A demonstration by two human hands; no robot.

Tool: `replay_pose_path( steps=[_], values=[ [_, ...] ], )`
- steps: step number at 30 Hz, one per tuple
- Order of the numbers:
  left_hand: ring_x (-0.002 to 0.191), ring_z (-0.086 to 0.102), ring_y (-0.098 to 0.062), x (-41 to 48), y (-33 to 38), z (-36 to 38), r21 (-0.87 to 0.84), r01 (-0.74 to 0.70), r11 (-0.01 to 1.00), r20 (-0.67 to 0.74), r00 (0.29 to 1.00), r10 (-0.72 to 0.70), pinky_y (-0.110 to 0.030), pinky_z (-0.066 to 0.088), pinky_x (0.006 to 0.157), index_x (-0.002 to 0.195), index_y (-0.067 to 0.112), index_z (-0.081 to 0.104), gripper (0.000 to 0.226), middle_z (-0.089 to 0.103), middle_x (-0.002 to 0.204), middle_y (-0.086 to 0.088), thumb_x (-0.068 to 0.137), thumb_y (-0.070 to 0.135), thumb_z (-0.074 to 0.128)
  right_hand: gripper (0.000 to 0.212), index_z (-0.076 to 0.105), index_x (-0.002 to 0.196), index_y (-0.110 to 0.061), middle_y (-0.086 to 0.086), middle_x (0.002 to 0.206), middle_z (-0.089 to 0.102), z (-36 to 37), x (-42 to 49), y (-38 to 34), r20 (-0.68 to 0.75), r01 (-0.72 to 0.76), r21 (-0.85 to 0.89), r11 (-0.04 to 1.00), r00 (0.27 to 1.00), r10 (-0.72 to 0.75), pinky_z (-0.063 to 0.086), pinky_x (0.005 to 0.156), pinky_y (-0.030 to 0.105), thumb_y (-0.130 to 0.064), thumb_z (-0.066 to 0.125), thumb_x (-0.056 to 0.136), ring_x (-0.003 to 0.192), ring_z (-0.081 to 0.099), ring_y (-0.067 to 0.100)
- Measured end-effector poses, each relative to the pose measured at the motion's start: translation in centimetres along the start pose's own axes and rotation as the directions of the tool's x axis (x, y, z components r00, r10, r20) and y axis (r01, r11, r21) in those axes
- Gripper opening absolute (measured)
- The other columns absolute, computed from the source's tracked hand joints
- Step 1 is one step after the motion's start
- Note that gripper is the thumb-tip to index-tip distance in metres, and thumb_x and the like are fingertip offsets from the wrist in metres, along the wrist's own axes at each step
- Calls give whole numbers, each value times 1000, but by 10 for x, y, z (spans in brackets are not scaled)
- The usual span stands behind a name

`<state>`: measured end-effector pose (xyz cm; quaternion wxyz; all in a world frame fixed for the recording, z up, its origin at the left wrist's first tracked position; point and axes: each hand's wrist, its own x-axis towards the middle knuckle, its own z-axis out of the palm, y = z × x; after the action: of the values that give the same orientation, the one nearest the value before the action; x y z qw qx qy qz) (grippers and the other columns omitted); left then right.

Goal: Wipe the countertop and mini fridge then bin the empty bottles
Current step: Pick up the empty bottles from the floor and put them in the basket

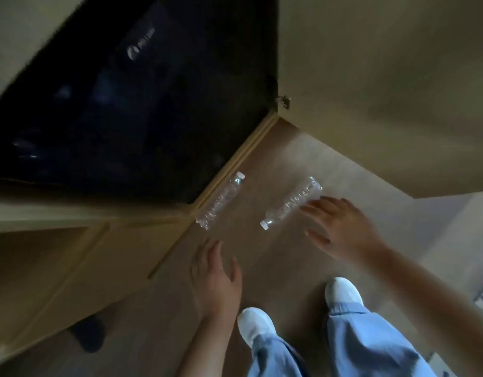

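Note:
Two clear empty plastic bottles with white caps lie on the brown floor. The left bottle (220,200) rests along the base of the cabinet, cap pointing away from me. The right bottle (292,202) lies cap toward me. My right hand (341,227) hovers with spread fingers, its fingertips at the right bottle's base end; I cannot tell if they touch. Below the left bottle, my left hand (215,278) is held over the floor, fingers apart and holding nothing. The black mini fridge (142,104) stands inside the open cabinet at upper left.
An open beige cabinet door (384,91) stands at the right with a hinge (283,101) at its inner edge. Wooden cabinet fronts (58,268) run along the left. My two white shoes (255,326) and blue trousers are at the bottom centre.

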<state>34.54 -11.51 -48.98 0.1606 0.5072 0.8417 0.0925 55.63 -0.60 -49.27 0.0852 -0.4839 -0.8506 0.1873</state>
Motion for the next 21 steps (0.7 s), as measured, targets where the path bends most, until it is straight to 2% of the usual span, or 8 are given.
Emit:
replay_pose_path(
  steps=[4,8,12,15,17,19,21],
  values=[
    [111,53,-38,16,-34,76,-11,85,996,69,994,-84,-46,39,93,113,-3,59,41,59,117,-23,74,6,69,52,68,102,-5,17,99,69,78,-2,30,42,-22,-10,1000,999,22,46,79,59,-17,86,54,93,63,41],
    [114,50,-39,35,-67,137,40,63,997,104,992,-67,-46,38,92,116,-3,57,44,56,121,-24,75,7,68,51,64,112,-9,15,113,64,147,3,49,105,-35,53,998,994,29,40,91,57,-20,80,65,109,56,40],
    [115,49,-39,64,-96,182,71,66,995,92,993,-72,-47,39,90,119,-3,54,45,54,124,-24,77,7,65,49,63,113,-11,13,115,63,203,15,66,133,30,66,997,990,-39,36,95,57,-19,79,68,114,53,38],
    [115,49,-40,85,-112,206,87,34,996,66,997,-39,-50,40,89,120,-3,53,46,53,125,-23,76,7,66,51,60,118,-12,14,121,60,233,24,79,167,2,44,999,986,-9,29,100,58,-20,77,70,121,48,38],
    [122,43,-38,99,-121,217,111,12,994,75,997,-20,-49,37,94,124,-2,50,48,48,132,-20,79,9,63,52,59,119,-13,14,125,57,245,31,85,203,13,24,1000,979,-18,24,102,59,-19,77,70,124,44,37],
    [127,37,-37,112,-127,226,147,-8,989,68,998,-2,-50,33,99,126,-2,48,49,45,135,-20,80,9,62,53,63,115,-12,15,122,59,254,38,92,182,69,-7,998,981,-66,27,98,64,-12,80,64,121,47,38],
    [124,38,-40,125,-130,232,201,-40,979,34,999,33,-54,34,96,123,-1,50,49,46,134,-21,77,9,65,56,64,113,-11,16,120,60,260,45,99,139,81,-22,996,987,-78,30,95,66,-8,82,60,118,50,38]
  ],
)
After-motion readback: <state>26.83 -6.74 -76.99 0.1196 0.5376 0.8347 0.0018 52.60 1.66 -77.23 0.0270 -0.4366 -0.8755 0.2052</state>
